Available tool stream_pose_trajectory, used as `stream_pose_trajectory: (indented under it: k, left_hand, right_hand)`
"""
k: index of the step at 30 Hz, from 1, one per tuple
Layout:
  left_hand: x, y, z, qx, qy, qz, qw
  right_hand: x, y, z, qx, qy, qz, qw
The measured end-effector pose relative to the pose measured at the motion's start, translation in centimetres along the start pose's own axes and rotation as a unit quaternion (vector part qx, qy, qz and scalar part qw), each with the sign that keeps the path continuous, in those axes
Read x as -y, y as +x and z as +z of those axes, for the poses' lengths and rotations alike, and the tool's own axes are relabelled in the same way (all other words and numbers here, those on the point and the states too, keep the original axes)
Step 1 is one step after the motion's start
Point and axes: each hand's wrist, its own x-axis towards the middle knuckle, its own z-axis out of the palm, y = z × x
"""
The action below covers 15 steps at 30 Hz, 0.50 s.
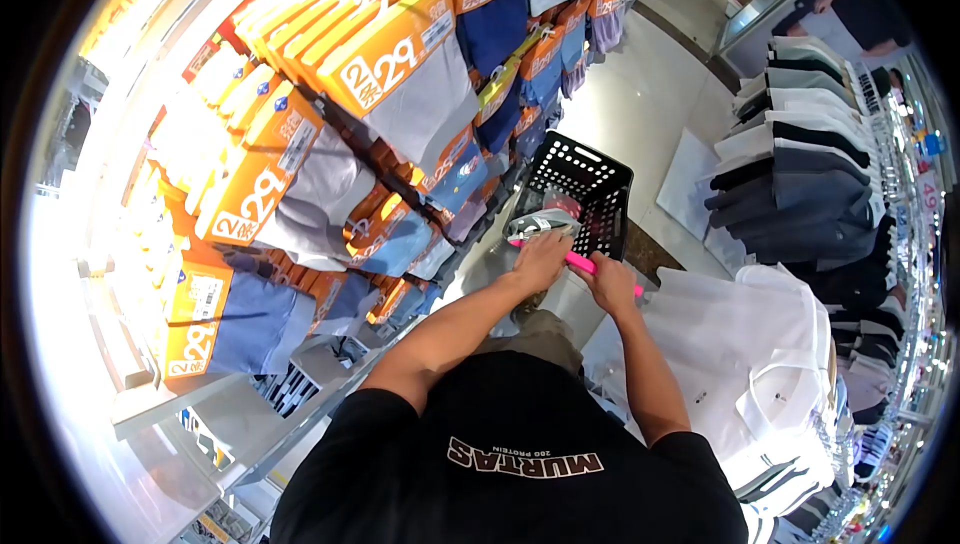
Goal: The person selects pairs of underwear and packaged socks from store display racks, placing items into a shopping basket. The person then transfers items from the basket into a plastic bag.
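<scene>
A shopping cart's bright pink handle (581, 262) runs crosswise in front of my body. My left hand (541, 262) is closed over its left part. My right hand (608, 282) is wrapped around it farther right, and a pink end shows past the fingers. Just beyond my left hand is a clear plastic-wrapped item (540, 225); whether the fingers touch it I cannot tell. A black basket (612, 166) with round holes stands ahead of the handle. Something red (564, 204) lies inside it, too small to name.
Orange-tagged packs of folded garments (385, 54) hang from racks close on the left. Dark, grey and white clothes (795, 154) hang on the right, with white shirts (720, 334) near my right arm. Pale floor (625, 74) stretches ahead between them.
</scene>
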Motion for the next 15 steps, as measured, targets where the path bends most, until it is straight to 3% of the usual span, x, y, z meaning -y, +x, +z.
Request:
stream_pose_trajectory:
  k: [3,4,7,15]
  left_hand:
    - [0.6,2.8,-0.6,-0.012,-0.007,-0.022,1.0]
    - [0.5,4.1,-1.0,0.037,-0.013,-0.066,0.997]
    - [2.0,7.5,-0.7,0.02,-0.019,-0.049,0.998]
    - [3.4,18.0,0.5,0.054,0.023,-0.109,0.992]
  right_hand:
    - [-0.4,2.9,-0.3,-0.023,0.004,0.003,1.0]
    - [-0.7,3.7,-0.4,-0.033,0.007,0.006,0.999]
    - [-1.2,6.5,-1.5,-0.046,0.029,0.02,0.998]
    - [-6.3,14.6,-3.6,-0.074,0.045,-0.004,0.996]
